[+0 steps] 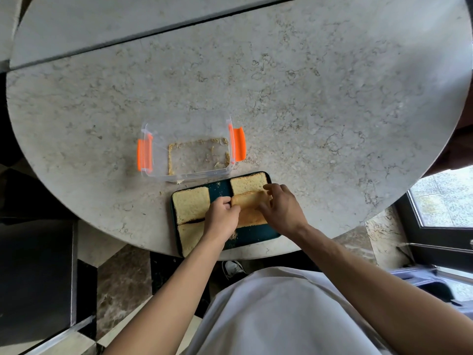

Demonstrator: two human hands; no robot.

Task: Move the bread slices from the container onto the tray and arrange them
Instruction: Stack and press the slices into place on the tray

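Note:
A dark teal tray [252,235] lies at the near edge of the round table. Three bread slices lie flat on it: one at the far left [189,204], one at the near left [189,238], one at the far right [248,184]. A further slice [249,206] is lifted at its far edge over the tray's right half. My left hand [221,217] pinches its left side and my right hand [280,207] grips its right side. The clear container [189,152] with orange clips stands just beyond the tray and holds only crumbs.
The pale marbled table [307,98] spreads wide beyond the container. Crumbs lie on the tray near my left wrist. Below the table edge are a dark stool [35,278] at the left, a shoe [233,269] on the floor and a window frame [435,213] at the right.

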